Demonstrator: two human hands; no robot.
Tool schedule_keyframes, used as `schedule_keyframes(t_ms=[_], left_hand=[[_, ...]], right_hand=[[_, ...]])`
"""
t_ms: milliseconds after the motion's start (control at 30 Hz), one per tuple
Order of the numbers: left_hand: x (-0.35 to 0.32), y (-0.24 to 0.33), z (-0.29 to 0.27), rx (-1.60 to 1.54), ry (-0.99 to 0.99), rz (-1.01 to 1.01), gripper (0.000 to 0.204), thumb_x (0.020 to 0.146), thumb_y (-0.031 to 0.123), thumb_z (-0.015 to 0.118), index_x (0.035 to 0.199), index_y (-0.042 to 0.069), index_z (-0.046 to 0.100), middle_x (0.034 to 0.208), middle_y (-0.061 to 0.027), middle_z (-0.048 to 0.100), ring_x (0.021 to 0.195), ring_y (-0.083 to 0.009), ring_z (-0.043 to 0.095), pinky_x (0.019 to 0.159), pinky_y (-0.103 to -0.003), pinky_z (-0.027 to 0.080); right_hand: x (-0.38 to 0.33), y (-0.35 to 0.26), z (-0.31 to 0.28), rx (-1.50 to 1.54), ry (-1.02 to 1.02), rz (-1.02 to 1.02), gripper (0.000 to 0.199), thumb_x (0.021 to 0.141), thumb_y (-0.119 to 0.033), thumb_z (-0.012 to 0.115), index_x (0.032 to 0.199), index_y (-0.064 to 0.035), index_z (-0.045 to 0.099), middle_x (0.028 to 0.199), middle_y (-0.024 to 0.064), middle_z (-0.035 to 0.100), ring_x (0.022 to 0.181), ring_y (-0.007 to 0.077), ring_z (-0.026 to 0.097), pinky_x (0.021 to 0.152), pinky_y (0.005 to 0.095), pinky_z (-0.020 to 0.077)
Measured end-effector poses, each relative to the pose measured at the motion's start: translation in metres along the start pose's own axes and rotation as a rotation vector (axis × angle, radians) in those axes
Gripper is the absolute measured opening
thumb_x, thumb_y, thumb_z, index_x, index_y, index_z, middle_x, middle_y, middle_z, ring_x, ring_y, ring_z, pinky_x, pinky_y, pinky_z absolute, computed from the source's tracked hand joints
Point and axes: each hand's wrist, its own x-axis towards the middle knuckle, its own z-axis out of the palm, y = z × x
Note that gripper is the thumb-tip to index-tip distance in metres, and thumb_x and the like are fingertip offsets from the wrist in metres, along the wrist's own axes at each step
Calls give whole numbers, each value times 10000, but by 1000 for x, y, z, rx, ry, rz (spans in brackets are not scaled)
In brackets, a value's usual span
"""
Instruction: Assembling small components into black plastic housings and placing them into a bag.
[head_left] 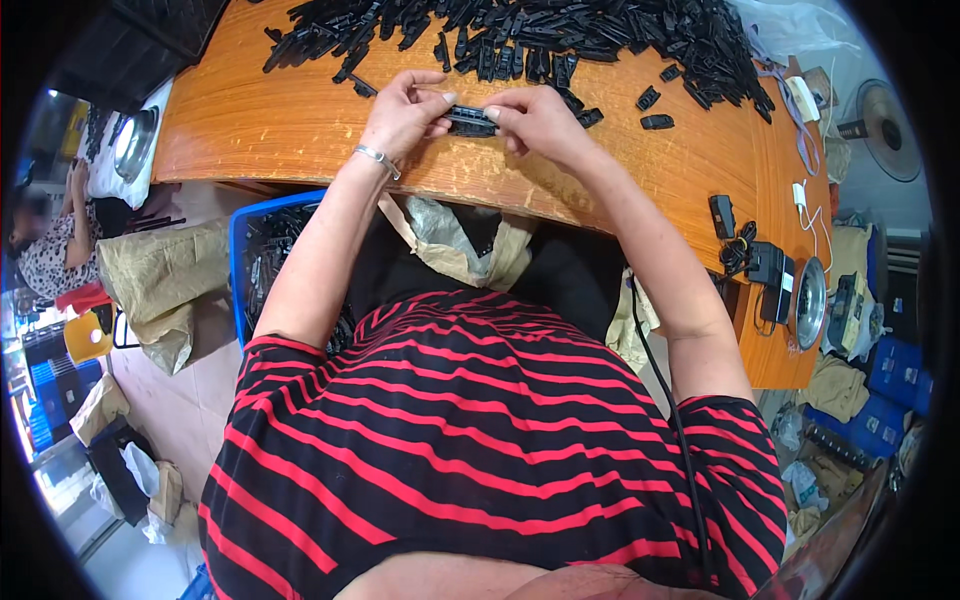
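Note:
Over the near edge of the wooden table [300, 140], a slim black plastic part [468, 116] is held level between my two hands. My left hand [408, 112] pinches its left end with thumb and fingers. At the other end, my right hand [535, 120] grips it with thumb and forefinger. A dark piece, partly hidden, shows just under it; whether it is a separate piece I cannot tell. Beyond my hands lies a wide heap of similar black plastic parts [580, 35], with several loose ones nearer to me.
A blue crate [238, 260] of black parts stands below my left forearm. An open brown paper bag [450, 265] hangs at the table edge. On the right are a black power adapter [768, 270], a coiled cable [738, 255] and a metal bowl [808, 300]. Another person sits far left.

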Motion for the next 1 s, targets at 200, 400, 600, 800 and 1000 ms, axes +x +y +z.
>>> schedule_keyframes(t_ms=[200, 400, 600, 800, 1000], left_hand=[[5, -17, -4, 144, -43, -29, 117, 841, 82, 684, 911, 4, 632, 690, -7, 602, 576, -67, 547, 519, -189, 459], [11, -27, -2, 383, 27, 64, 139, 817, 129, 714, 827, 8, 645, 696, -5, 609, 603, -75, 521, 560, -236, 452], [17, -36, -5, 445, 22, 52, 133, 864, 106, 664, 829, 8, 582, 661, 4, 555, 571, -68, 494, 516, -224, 427], [12, -37, -3, 628, 14, 117, 142, 842, 118, 679, 803, 22, 583, 702, -28, 589, 645, -108, 511, 614, -274, 450], [8, -34, 0, 625, -3, 144, 129, 864, 96, 651, 803, 28, 560, 715, 3, 555, 675, -80, 474, 635, -244, 436]], right_hand=[[5, 10, 4, 44, 10, 138, 162, 905, -150, 615, 880, 10, 614, 627, 16, 580, 495, 77, 540, 455, 233, 474], [9, 21, 9, 7, 103, 129, 183, 891, -149, 638, 841, 9, 560, 622, 35, 586, 491, 82, 550, 435, 243, 463], [15, 17, 8, 22, 59, 188, 221, 889, -158, 637, 788, 4, 525, 577, 36, 562, 443, 98, 531, 402, 260, 442], [13, 14, 9, -130, -31, 182, 210, 898, -134, 621, 795, -13, 483, 562, 37, 549, 392, 104, 485, 350, 258, 381], [11, 18, 9, -56, -24, 169, 155, 905, -101, 592, 835, -9, 488, 561, 41, 554, 397, 100, 484, 350, 256, 379]])
